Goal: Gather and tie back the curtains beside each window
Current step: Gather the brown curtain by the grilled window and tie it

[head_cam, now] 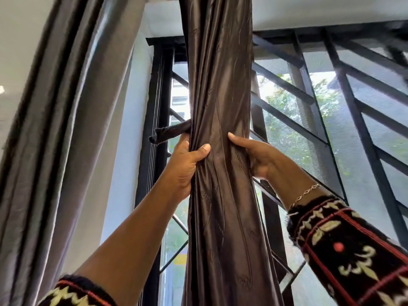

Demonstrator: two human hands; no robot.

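The left hand (185, 164) is clamped on the brown curtain (220, 85), its thumb pressed across the front folds and its fingers wrapped behind the bundle's left side. The right hand (254, 157) grips the same bundle from the right at about the same height, thumb on the front and fingers hidden behind the cloth. The curtain is gathered into one tight, upright column of glossy dark brown fabric, creased lengthwise, with a faint woven pattern. It hangs in front of the window (331, 107) near the window's left edge. A dark tie strip (170, 133) juts leftward from behind the bundle, just above the left hand. A grey curtain (55, 129) hangs further left. A bracelet (306, 192) circles the right wrist above a patterned sleeve (353, 250).
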